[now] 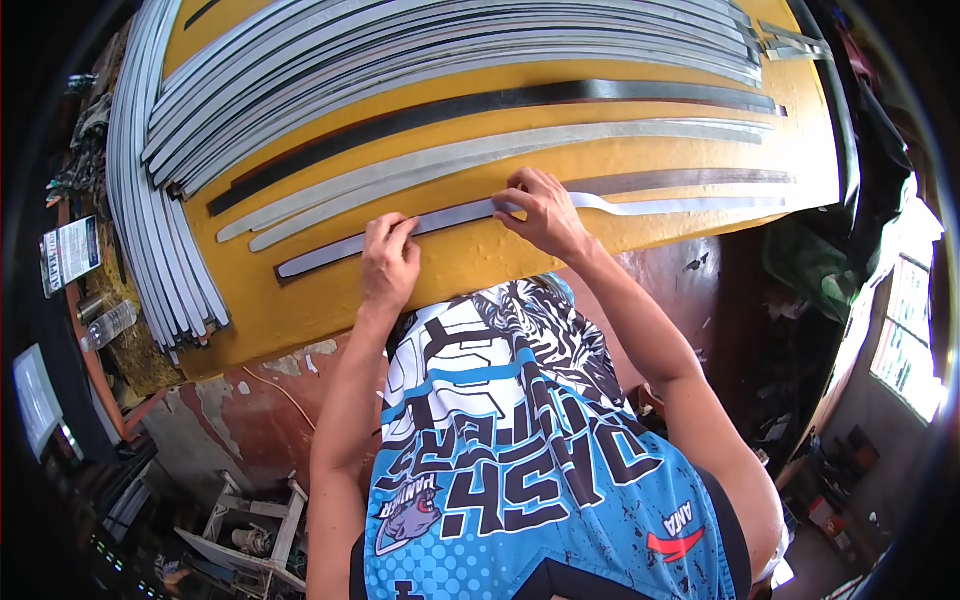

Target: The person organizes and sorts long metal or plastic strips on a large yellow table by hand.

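A long white strip (pixel 455 214) lies along a dark brown strip (pixel 292 274) on the yellow tabletop, with a dark edge showing around its left part. To the right, the white strip lifts and curls away from the brown one. My left hand (pixel 391 258) has its fingers pinched together at the strips' left portion, touching them. My right hand (pixel 545 213) grips the white strip further right, thumb and fingers curled round it. Beyond my hands lie pale grey strips (pixel 400 165) and a long black strip (pixel 480 103).
Thick bundles of grey-white strips (pixel 450 45) cover the table's far side and its left end (pixel 150 200). The yellow table (pixel 300 325) has its near edge just before my body. A plastic bottle (pixel 112 325) and a wooden frame (pixel 250 535) stand at the left.
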### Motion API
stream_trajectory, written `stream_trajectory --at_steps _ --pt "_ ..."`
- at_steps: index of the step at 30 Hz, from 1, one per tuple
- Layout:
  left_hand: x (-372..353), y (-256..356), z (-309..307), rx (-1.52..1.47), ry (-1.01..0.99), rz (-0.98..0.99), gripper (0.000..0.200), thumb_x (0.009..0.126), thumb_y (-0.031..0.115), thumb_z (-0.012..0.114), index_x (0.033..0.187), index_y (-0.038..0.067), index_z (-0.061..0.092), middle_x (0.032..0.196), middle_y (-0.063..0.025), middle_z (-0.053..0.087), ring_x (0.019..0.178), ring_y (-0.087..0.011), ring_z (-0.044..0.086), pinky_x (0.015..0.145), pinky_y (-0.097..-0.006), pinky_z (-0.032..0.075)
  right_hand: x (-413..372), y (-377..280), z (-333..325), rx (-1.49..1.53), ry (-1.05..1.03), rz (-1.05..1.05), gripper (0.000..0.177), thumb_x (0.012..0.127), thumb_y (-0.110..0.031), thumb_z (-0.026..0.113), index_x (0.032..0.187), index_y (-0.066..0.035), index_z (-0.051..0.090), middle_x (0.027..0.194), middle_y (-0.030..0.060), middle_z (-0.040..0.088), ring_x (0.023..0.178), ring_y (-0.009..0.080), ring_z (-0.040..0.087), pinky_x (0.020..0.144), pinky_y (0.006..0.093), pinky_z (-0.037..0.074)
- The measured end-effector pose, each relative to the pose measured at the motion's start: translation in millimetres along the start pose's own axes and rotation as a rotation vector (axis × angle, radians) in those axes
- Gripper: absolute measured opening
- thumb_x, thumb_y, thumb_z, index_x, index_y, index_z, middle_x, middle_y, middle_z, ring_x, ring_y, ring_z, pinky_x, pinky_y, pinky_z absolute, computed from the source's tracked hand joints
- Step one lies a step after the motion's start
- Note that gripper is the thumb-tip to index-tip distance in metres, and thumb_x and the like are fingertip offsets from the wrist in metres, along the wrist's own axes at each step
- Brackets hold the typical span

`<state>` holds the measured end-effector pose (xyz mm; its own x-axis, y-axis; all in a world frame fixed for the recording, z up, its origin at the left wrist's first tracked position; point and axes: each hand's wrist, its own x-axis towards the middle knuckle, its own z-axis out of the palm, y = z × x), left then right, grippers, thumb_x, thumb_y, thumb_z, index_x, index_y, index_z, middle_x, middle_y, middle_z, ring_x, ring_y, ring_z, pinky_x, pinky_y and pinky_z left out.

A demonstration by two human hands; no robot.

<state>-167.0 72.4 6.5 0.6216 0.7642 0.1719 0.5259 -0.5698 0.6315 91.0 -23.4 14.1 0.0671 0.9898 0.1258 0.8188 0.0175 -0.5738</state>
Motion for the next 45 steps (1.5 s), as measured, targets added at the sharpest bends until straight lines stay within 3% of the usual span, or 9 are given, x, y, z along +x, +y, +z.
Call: stream_trajectory --at_steps 6,11,16,18,22,31,45 --pt "26.8 44.1 48.8 -0.067 0.032 0.119 0.023 0.083 0.006 0.072 0.105 0.0 0.072 0.105 -0.0132 0.064 0.098 -0.0326 0.06 0.086 -0.0405 0.051 0.6 1.0 3.3 0.011 0.025 -0.016 0.021 0.077 -0.019 0.081 0.095 -0.013 0.073 0.097 0.0077 0.06 0.092 0.0296 0.061 0.082 0.0415 0.05" --pt "30.1 52.5 62.1 -0.039 0.044 0.105 0.023 0.083 0.007 0.072 0.105 0.001 0.073 0.105 -0.0126 0.064 0.099 -0.032 0.06 0.087 -0.0418 0.051 0.2 4.9 2.8 0.026 0.016 -0.055 0.022 0.078 -0.02 0.08 0.099 -0.013 0.073 0.101 0.0085 0.062 0.092 0.0309 0.064 0.082 0.0415 0.051" --pt "27.7 51.6 59.0 -0.005 0.038 0.119 0.026 0.081 0.004 0.073 0.107 0.002 0.073 0.104 -0.0121 0.064 0.098 -0.0316 0.06 0.087 -0.0412 0.051 -13.2 16.1 -42.2 0.075 -0.001 0.063 0.026 0.083 -0.021 0.078 0.106 -0.011 0.072 0.103 0.0093 0.064 0.092 0.0329 0.065 0.08 0.0422 0.053" --pt "26.2 50.3 57.1 0.008 0.041 0.114 0.026 0.081 0.004 0.073 0.107 0.002 0.073 0.104 -0.0119 0.064 0.098 -0.0314 0.06 0.087 -0.0409 0.051 -19.6 33.0 -60.3 0.094 -0.11 0.126 0.026 0.083 -0.021 0.078 0.106 -0.011 0.071 0.102 0.0088 0.064 0.091 0.0323 0.065 0.079 0.0423 0.054" --pt "22.0 48.9 50.4 0.033 0.027 0.095 0.025 0.082 0.004 0.072 0.107 0.004 0.074 0.104 -0.0116 0.064 0.099 -0.031 0.059 0.086 -0.0404 0.05 -24.2 48.3 -75.4 0.127 -0.16 0.091 0.024 0.081 -0.019 0.08 0.102 -0.009 0.07 0.1 0.0083 0.063 0.09 0.0316 0.066 0.077 0.0417 0.054" --pt "20.8 51.2 46.3 0.022 0.01 0.071 0.024 0.084 0.008 0.073 0.107 0.004 0.074 0.105 -0.0114 0.063 0.099 -0.0298 0.057 0.086 -0.0394 0.049 -31.7 68.1 -65.2 0.023 -0.057 0.015 0.023 0.078 -0.02 0.081 0.097 -0.011 0.07 0.102 0.0086 0.062 0.092 0.0313 0.064 0.081 0.0424 0.052" --pt "22.1 51.3 47.8 0.032 0.007 0.045 0.021 0.084 0.011 0.075 0.105 0.005 0.074 0.104 -0.0098 0.062 0.097 -0.0281 0.057 0.085 -0.0383 0.049 -32.7 73.8 -66.6 0.025 -0.066 0.01 0.024 0.079 -0.021 0.081 0.098 -0.01 0.07 0.103 0.0097 0.061 0.096 0.031 0.062 0.086 0.042 0.051"
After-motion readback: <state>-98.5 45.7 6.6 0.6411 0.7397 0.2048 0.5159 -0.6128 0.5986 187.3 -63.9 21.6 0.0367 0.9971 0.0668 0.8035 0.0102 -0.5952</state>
